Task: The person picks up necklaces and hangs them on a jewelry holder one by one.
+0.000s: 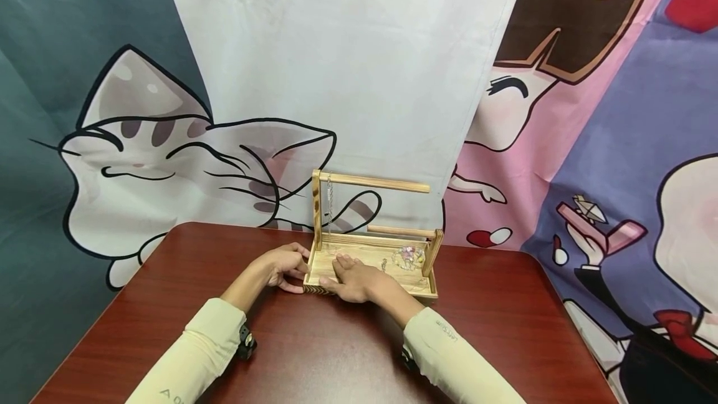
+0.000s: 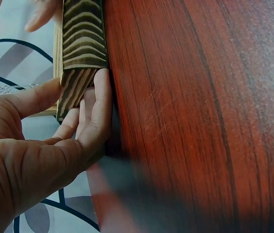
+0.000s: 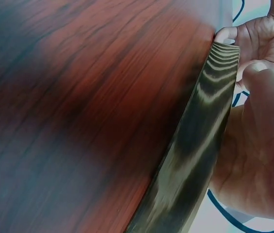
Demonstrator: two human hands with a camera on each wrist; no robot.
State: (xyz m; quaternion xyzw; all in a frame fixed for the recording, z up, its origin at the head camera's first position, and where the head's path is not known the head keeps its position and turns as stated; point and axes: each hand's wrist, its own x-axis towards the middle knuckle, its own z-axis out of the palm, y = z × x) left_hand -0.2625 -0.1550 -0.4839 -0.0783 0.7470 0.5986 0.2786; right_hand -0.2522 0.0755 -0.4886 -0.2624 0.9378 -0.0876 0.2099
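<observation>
A wooden jewelry stand [image 1: 316, 290] with a shallow tray base and two crossbars stands on the table. My left hand [image 1: 284, 265] grips the tray's left end; in the left wrist view the thumb lies on its upper edge and the fingers [image 2: 102, 99] curl under the corner. My right hand [image 1: 356, 279] reaches over the front wall, its fingers extended over the tray floor and nothing gripped. A silvery chain [image 1: 330, 198] hangs from the taller crossbar [image 1: 376, 182]. Beaded jewelry [image 1: 409, 257] lies in the tray's right half, with a small chain piece [image 1: 384, 264] beside it.
The stand is near the back edge of a reddish-brown table [image 1: 314, 348]. A lower crossbar [image 1: 398, 230] joins a short post [image 1: 433, 254] on the right. Behind hangs a cloth backdrop [image 1: 348, 67] with cartoon figures.
</observation>
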